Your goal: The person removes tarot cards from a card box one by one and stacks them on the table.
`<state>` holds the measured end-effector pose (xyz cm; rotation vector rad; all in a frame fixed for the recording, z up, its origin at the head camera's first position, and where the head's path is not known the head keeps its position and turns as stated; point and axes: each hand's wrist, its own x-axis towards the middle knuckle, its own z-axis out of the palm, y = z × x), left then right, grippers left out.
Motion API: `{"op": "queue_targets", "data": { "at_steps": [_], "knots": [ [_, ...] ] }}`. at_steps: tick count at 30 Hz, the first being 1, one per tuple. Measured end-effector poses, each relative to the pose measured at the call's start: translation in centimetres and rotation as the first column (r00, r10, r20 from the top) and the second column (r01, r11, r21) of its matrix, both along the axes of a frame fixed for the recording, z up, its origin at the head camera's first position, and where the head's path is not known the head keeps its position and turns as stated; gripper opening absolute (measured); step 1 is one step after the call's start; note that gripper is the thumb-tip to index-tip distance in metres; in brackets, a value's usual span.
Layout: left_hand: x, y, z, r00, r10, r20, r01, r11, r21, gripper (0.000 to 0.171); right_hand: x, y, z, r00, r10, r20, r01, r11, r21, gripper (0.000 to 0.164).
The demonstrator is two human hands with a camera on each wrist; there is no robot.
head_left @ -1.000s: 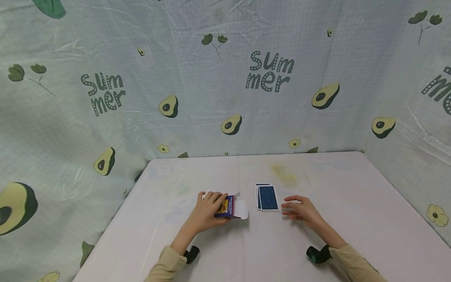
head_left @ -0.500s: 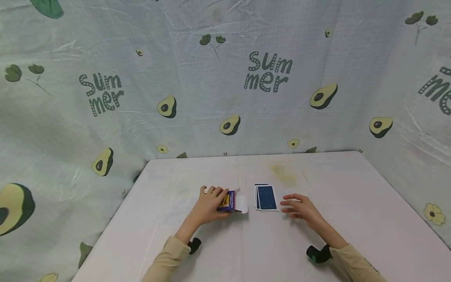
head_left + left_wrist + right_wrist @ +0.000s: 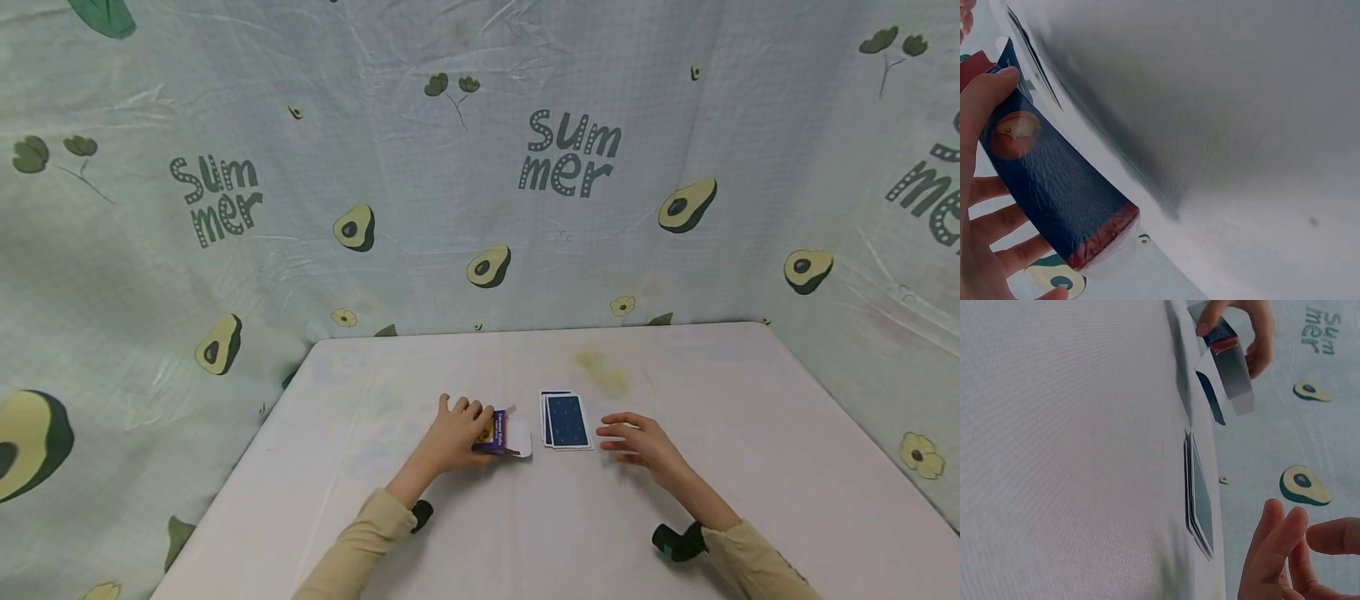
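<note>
In the head view my left hand (image 3: 453,437) grips a small card box (image 3: 492,432), dark blue with a yellow picture. Its white end flap (image 3: 519,440) stands unfolded toward the right. The left wrist view shows the thumb lying across the box's dark blue side (image 3: 1054,165), which has a red end. Just right of the box lies a slightly fanned stack of cards (image 3: 567,421), blue backs up with white borders. Beside that stack, my right hand (image 3: 643,446) hovers with loosely bent fingers and holds nothing; the right wrist view shows those fingers (image 3: 1272,550) apart from the cards.
A white cloth covers the table (image 3: 600,517), which has a yellowish stain (image 3: 603,372) behind the cards. Hanging fabric (image 3: 420,167) printed with avocados encloses the back and sides. Black wrist devices (image 3: 677,542) sit under both forearms.
My left hand has shifted a little to the right with the card box, bringing it nearer the cards. The right hand and the card stack stay about where they were.
</note>
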<state>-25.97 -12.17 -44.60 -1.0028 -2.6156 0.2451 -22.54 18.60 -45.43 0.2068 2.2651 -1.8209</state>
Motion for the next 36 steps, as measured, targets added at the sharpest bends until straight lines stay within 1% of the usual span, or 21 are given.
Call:
{"op": "queue_targets", "data": {
  "at_steps": [8, 12, 16, 22, 24, 26, 29, 32, 33, 36],
  "knots": [
    [-0.03, 0.23, -0.06, 1.0, 0.006, -0.023, -0.007, 1.0, -0.03, 0.068, 0.06, -0.12, -0.03, 1.0, -0.006, 0.001, 0.006, 1.0, 0.012, 0.041],
    [-0.18, 0.3, -0.36, 1.0, 0.017, -0.024, -0.019, 0.998, -0.061, 0.07, 0.2, -0.17, 0.1, 1.0, -0.006, 0.002, 0.006, 1.0, 0.014, 0.043],
    [-0.34, 0.41, -0.6, 0.999, 0.031, -0.009, -0.032, 0.997, -0.071, 0.071, 0.23, -0.09, 0.11, 1.0, 0.006, 0.0, -0.006, 1.0, 0.011, 0.044],
    [-0.42, 0.61, -0.62, 0.999, 0.045, 0.015, -0.044, 0.996, -0.071, 0.07, 0.11, 0.16, 0.1, 1.0, 0.022, -0.004, -0.022, 1.0, -0.007, 0.047],
    [-0.39, 0.67, -0.65, 0.999, 0.048, 0.023, -0.046, 0.996, -0.07, 0.069, 0.04, 0.19, 0.1, 1.0, 0.021, 0.008, -0.021, 1.0, -0.011, 0.048],
    [-0.36, 0.7, -0.67, 0.998, 0.048, 0.03, -0.046, 0.997, -0.063, 0.067, 0.02, 0.25, 0.14, 0.999, 0.038, 0.004, -0.038, 0.999, -0.005, 0.049],
    [-0.3, 0.73, -0.66, 0.998, 0.052, 0.044, -0.05, 0.997, -0.053, 0.064, -0.02, 0.28, 0.14, 0.999, 0.035, -0.001, -0.035, 0.999, -0.013, 0.05],
    [-0.25, 0.72, -0.64, 0.997, 0.058, 0.051, -0.055, 0.997, -0.053, 0.063, -0.09, 0.39, 0.02, 0.998, 0.054, -0.025, -0.054, 0.998, -0.019, 0.051],
    [-0.25, 0.71, -0.61, 0.997, 0.061, 0.053, -0.059, 0.997, -0.055, 0.063, -0.15, 0.4, -0.04, 0.999, 0.042, -0.013, -0.043, 0.999, -0.029, 0.049],
    [-0.21, 0.67, -0.54, 0.997, 0.06, 0.057, -0.057, 0.997, -0.051, 0.065, -0.29, 0.45, -0.21, 0.999, 0.043, 0.005, -0.043, 0.999, -0.033, 0.049]
  ]
}}
